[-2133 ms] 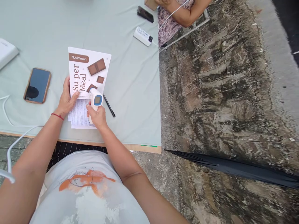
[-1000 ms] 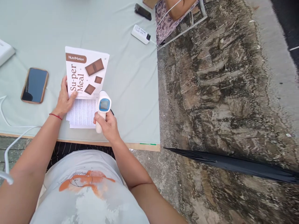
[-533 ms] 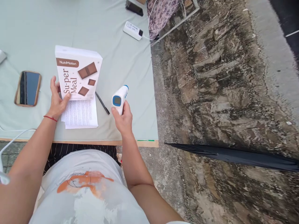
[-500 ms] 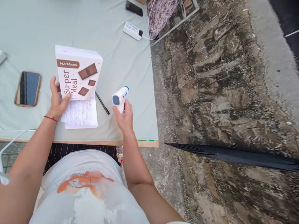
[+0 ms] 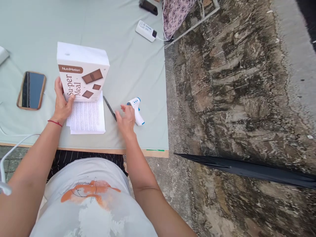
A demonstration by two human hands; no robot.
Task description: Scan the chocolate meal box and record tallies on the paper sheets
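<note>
My left hand (image 5: 63, 102) grips a white "NutriMotion Su-per Meal" box (image 5: 84, 56) by its lower left side, thumb on the front. The box is tilted, with its front and top showing. Partly beneath it lie printed paper sheets (image 5: 87, 118). My right hand (image 5: 127, 121) holds nothing, its fingers apart, between a black pen (image 5: 109, 107) and a white and blue infrared thermometer (image 5: 137, 112). The thermometer lies on its side on the cloth, just right of the hand; its screen end is partly hidden by the fingers.
A smartphone (image 5: 31, 90) in a brown case lies on the left of the cloth-covered table (image 5: 123, 19). Farther back are a white device (image 5: 146, 31) with a cable and a black device (image 5: 148, 7). A white cable (image 5: 17, 144) crosses the front left edge. Stone ground lies to the right.
My right hand has let go of the thermometer, now lying on the table, and has shifted left toward the pen. The box in my left hand has tilted, showing more of its top.
</note>
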